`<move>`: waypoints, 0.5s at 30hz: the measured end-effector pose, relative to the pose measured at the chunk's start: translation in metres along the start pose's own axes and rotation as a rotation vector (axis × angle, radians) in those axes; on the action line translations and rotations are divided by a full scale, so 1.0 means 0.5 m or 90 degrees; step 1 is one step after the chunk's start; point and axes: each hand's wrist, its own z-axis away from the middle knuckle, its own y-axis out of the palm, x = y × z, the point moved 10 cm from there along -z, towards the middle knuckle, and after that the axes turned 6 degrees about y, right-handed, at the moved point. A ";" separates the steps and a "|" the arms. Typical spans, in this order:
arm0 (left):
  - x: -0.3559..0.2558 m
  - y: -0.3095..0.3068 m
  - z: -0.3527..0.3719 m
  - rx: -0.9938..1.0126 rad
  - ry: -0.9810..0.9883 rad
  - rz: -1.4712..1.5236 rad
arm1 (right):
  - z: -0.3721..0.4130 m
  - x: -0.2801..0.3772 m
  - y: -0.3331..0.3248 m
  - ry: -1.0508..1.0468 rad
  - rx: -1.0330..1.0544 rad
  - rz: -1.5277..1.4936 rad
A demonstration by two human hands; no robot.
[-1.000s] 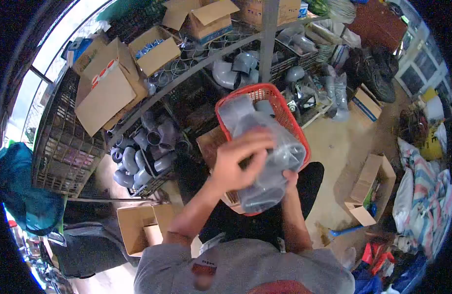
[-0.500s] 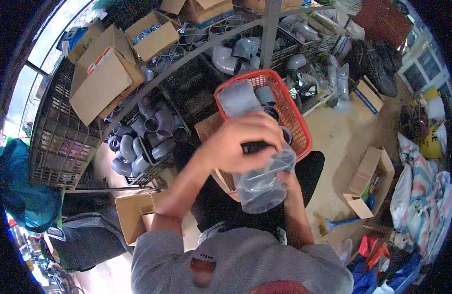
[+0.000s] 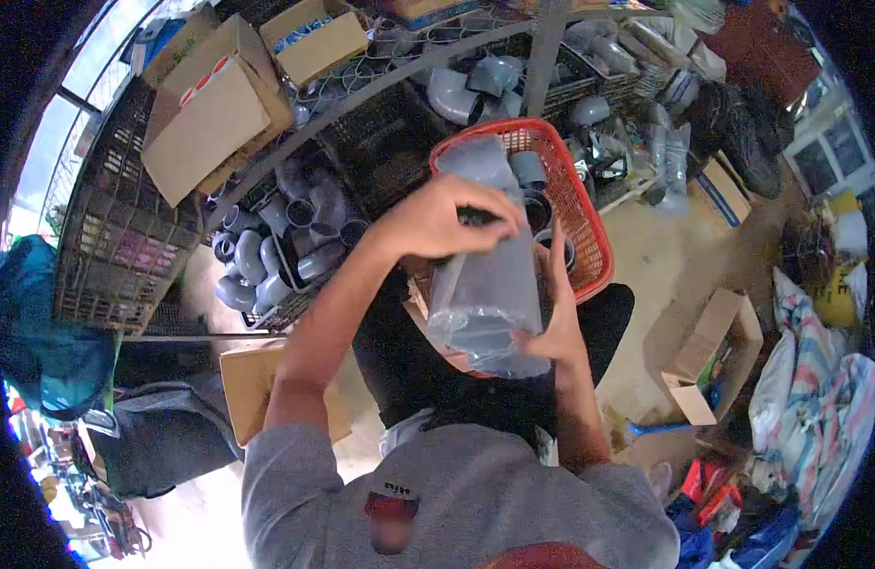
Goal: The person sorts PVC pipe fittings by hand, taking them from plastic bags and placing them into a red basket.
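Note:
A clear plastic bag [image 3: 489, 294] around a grey, cylinder-like content lies slanted over my lap. My right hand [image 3: 559, 327] grips its lower right side, thumb in front and fingers upright along the edge. Across the bag's upper part, my left hand [image 3: 451, 218] is closed in a pinch. A dark patch shows between its fingers; what it is, I cannot make out. Just beyond stands a red plastic basket [image 3: 603, 256] with a grey piece in clear wrap [image 3: 477, 161], a grey pipe fitting [image 3: 527, 169] and several dark-mouthed fittings, partly hidden by my hands.
Crates of grey pipe elbows [image 3: 250, 256] stand at left, below a cardboard box [image 3: 210, 128] on a rack. A metal post [image 3: 547, 66] rises behind the basket. An open carton [image 3: 717, 351] and a blue-handled brush [image 3: 655, 429] lie on the floor at right.
The bag has moved up and left and now shows longer. My left hand has risen toward the basket, and my right hand has shifted upward with its fingers straighter.

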 end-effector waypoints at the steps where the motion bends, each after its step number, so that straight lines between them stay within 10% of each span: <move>1: 0.029 -0.011 0.004 -0.029 -0.052 0.023 | 0.002 -0.001 -0.003 0.008 -0.022 0.003; 7: -0.166 0.110 0.004 0.191 0.122 -0.053 | 0.003 -0.007 -0.011 0.003 -0.010 -0.069; 15: 0.004 0.005 0.010 0.000 -0.002 -0.010 | 0.001 0.011 -0.018 0.011 0.001 -0.018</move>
